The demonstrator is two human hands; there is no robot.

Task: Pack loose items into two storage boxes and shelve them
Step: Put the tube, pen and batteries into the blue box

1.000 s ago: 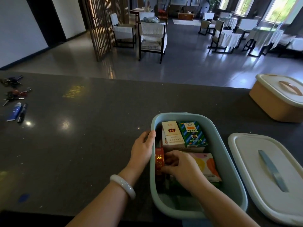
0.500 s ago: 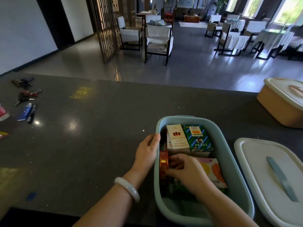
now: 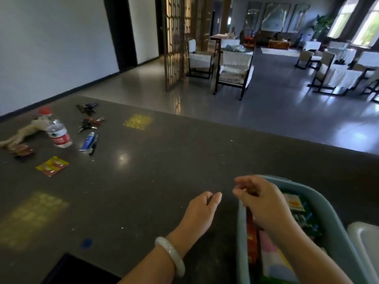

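Both hands empty with loosely curled fingers, left hand (image 3: 202, 210) over the dark tabletop (image 3: 143, 181), right hand (image 3: 260, 203) above the packed blue box (image 3: 332, 228), bottle (image 3: 57, 132) and keys (image 3: 90, 123) far left.

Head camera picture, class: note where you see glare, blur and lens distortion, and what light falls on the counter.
Head view: a bright glare spot on the dark counter near the blue tube; yellow patterned light patches on it; the right hand and left hand slightly motion-blurred; the windows overexposed; wide-angle bending at the edges curves the counter's far edge.
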